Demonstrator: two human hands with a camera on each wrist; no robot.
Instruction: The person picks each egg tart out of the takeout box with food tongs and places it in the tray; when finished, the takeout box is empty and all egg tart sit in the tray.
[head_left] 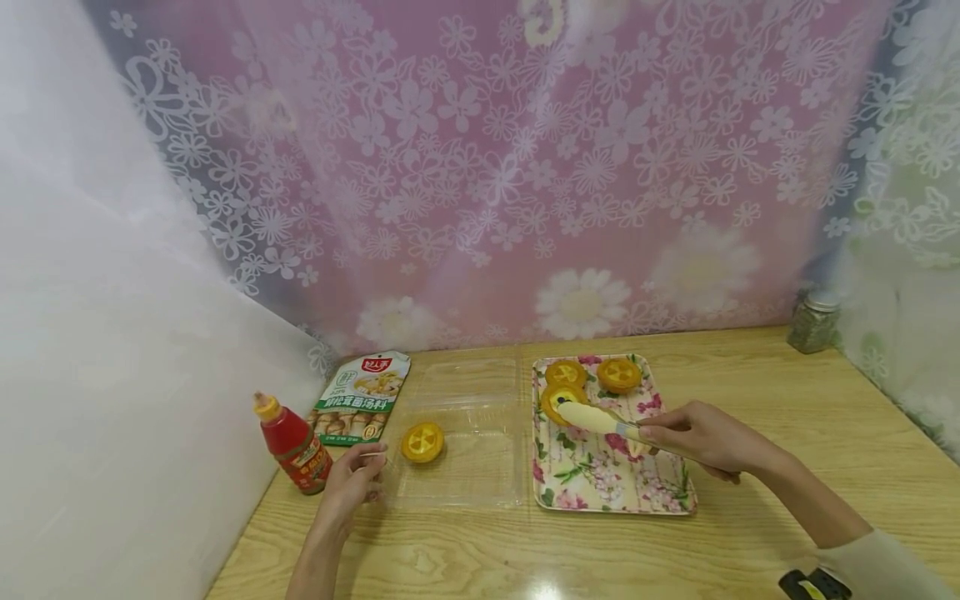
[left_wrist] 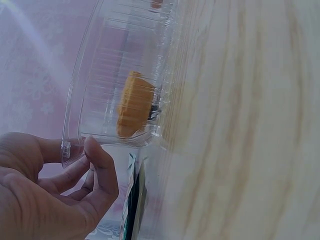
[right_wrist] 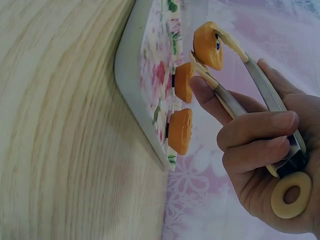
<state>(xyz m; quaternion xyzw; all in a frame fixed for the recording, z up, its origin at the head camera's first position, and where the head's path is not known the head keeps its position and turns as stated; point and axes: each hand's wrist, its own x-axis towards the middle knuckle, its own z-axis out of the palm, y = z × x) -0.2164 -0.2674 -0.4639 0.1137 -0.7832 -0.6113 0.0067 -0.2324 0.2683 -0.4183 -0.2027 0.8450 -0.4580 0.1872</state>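
Note:
My right hand [head_left: 705, 437] grips cream-tipped metal tongs [right_wrist: 265, 82]. Between the tong tips is an egg tart [right_wrist: 202, 45], raised above the floral tray [head_left: 551, 492] in the right wrist view. Two more egg tarts, a left one [head_left: 561, 372] and a right one [head_left: 619, 376], sit at the tray's far end. With thumb and fingers, my left hand [head_left: 348, 485] pinches the near-left rim of a clear plastic container [head_left: 480, 471]. One egg tart [head_left: 422, 442] lies inside, towards the left; the container's lid [head_left: 465, 379] is folded back behind it.
Left of the container, a red sauce bottle [head_left: 298, 450] with a yellow cap stands beside a green-and-white food packet [head_left: 360, 398]. A glass jar [head_left: 814, 322] is in the far right corner. A flowered curtain [head_left: 480, 208] backs the wooden table [head_left: 450, 558].

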